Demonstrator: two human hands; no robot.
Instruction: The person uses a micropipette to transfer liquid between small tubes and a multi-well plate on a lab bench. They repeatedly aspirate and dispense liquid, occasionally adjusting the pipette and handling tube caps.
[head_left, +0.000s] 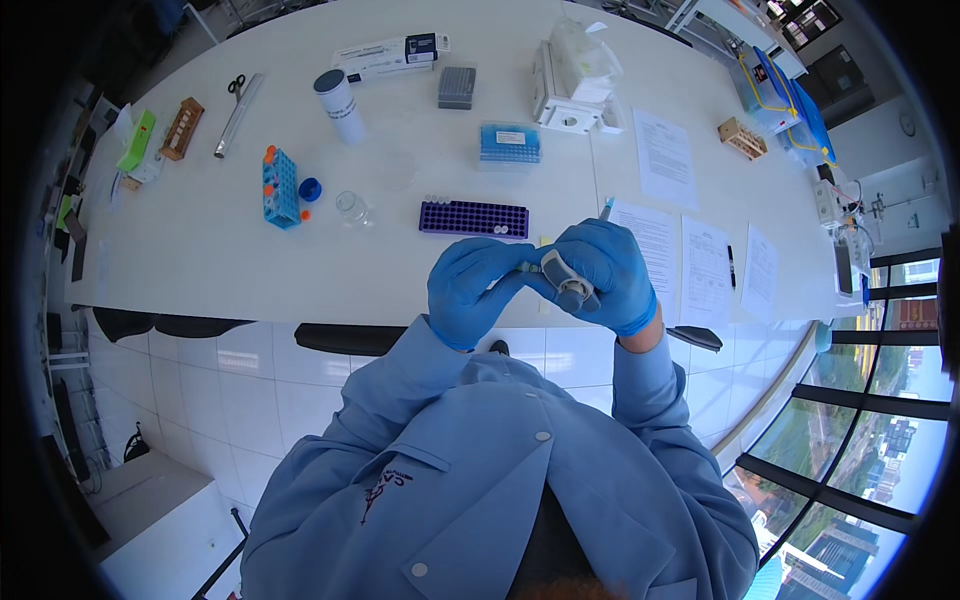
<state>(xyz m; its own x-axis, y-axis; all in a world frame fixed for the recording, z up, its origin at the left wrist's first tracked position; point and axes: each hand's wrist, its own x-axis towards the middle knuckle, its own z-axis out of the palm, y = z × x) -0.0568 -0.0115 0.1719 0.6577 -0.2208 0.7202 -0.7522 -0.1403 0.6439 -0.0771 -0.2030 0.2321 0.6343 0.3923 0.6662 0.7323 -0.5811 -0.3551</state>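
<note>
My right hand (604, 270), in a blue glove, is closed around a grey and white micropipette (571, 283), whose rounded top faces the camera. A blue tip points out past the fingers. My left hand (472, 285), also gloved, meets the right hand at the fingertips and pinches a small thing with a greenish band; its kind is unclear. Just beyond the hands lies a purple tube rack (472, 218) with a few white-capped microtubes. Behind it stands a blue pipette tip box (510, 145).
Glass bottle (351, 208), blue cap (310, 189) and blue tube rack (280, 187) stand left. A white canister (341, 109) and grey tip box (457, 87) are farther back. Printed sheets (703, 262) and a black pen (731, 267) lie right, near a wooden rack (742, 139).
</note>
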